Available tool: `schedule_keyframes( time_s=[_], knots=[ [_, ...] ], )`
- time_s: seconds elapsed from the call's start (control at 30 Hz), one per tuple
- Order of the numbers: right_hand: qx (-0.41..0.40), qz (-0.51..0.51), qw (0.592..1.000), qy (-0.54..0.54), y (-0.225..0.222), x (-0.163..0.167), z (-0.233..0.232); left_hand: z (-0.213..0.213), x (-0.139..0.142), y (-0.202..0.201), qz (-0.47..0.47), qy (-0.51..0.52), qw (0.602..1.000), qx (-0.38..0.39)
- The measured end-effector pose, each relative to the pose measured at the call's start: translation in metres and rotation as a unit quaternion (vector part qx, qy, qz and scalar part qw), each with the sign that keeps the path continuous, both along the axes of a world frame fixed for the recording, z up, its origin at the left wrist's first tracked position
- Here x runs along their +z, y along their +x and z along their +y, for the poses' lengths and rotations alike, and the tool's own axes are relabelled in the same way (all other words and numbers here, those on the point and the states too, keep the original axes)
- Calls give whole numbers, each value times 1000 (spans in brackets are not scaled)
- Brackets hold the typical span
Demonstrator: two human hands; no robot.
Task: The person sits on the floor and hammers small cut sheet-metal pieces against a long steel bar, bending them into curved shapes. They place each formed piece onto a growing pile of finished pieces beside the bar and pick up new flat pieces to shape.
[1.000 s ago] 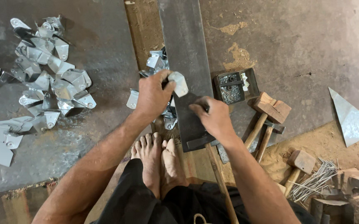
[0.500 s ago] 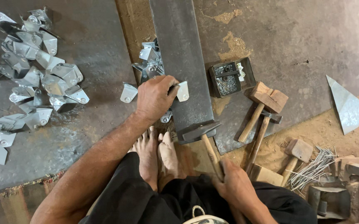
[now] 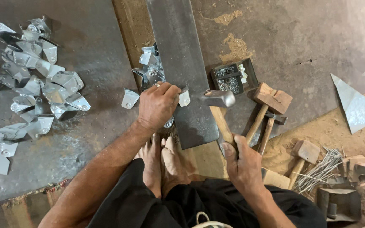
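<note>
**Hammer raised over a small metal piece on the steel bar**

The left hand (image 3: 157,105) presses a small bent metal piece (image 3: 184,98) on the long dark steel bar (image 3: 182,71). The fingers are curled over the piece and close on it, so only its pale right end shows at the fingertips. The bar runs away from the person, its near end just in front of the bare feet (image 3: 163,162).

The right hand (image 3: 243,162) is wrapped fully around the wooden handle of a hammer (image 3: 218,98). The handle goes up and to the left from the fist, and the steel head hangs over the bar, just to the right of the piece. So the piece lies to the left of the hammer head and very near it, while the left fingers are directly beside that spot. The left hand is the nearer one to the piece.

To the left of the bar lies a small heap of similar metal pieces (image 3: 151,67), and a bigger pile (image 3: 39,80) farther left. On the right are a small box of rivets (image 3: 233,78), wooden mallets (image 3: 271,101) and a bundle of nails (image 3: 321,169).
</note>
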State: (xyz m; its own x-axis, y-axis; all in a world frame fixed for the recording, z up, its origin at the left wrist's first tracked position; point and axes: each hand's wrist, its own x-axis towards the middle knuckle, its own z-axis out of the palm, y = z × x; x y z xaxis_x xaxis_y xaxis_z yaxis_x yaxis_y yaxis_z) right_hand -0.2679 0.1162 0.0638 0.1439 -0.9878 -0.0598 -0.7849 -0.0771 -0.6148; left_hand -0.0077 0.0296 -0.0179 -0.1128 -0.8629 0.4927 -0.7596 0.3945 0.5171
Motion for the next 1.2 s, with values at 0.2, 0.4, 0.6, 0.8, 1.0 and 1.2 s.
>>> schedule_keyframes(
  time_s=[0.2,0.4,0.6,0.8,1.0,1.2],
  knots=[
    [31,76,994,75,13,12,-19,-1,-1,0,-3,-9,1000,1],
    [-23,8,998,65,12,17,-13,-1,-2,0,-3,-3,1000,2],
    [36,85,994,61,12,3,-18,1,-1,0,-4,-22,1000,-8],
    [-47,-330,890,312,-9,16,-16,1,1,-1,-11,-3,1000,-5],
    [-11,-174,977,-121,-17,12,5,-3,7,3,11,-18,1000,-19],
    [73,86,991,76,-11,-53,-9,0,18,-1,-16,-3,1000,-14]
  ],
)
